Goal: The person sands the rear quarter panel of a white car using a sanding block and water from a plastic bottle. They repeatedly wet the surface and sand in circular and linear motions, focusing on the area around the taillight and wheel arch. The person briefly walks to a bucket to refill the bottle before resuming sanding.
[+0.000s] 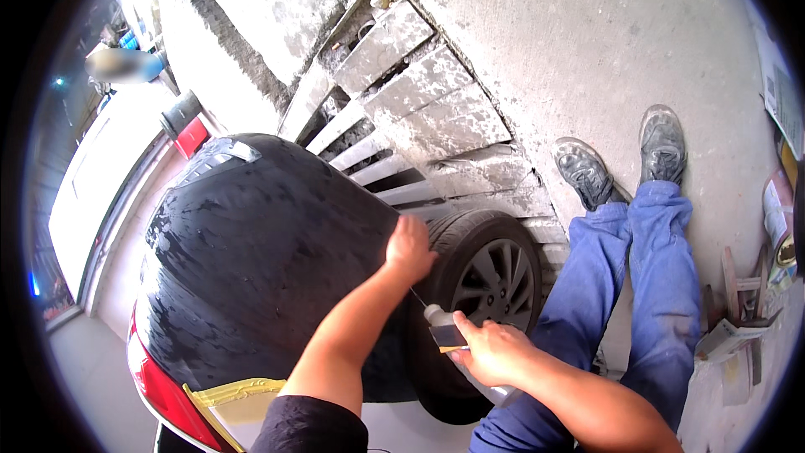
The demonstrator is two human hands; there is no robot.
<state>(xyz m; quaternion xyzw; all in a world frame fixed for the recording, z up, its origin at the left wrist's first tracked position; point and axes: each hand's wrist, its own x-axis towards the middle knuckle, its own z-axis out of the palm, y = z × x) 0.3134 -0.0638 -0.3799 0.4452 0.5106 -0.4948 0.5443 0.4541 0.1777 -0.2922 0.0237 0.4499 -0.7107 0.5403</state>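
Note:
My left hand rests against the edge of a wet black bumper, beside the wheel. Its fingers look curled in; whatever they may hold is hidden. In front of the tyre, my right hand grips a pale squeeze bottle, tilted with its nozzle toward my left hand. A thin line runs from the nozzle toward the bumper edge. Across the bottle by my fingers lies a dark patch with a yellowish edge, either a label or a separate pad; I cannot tell which.
A red tail light and yellow-edged masking border the bumper at lower left. Beyond the wheel, broken slabs and slats cover a drain with open gaps. A small wooden stool stands right of my legs.

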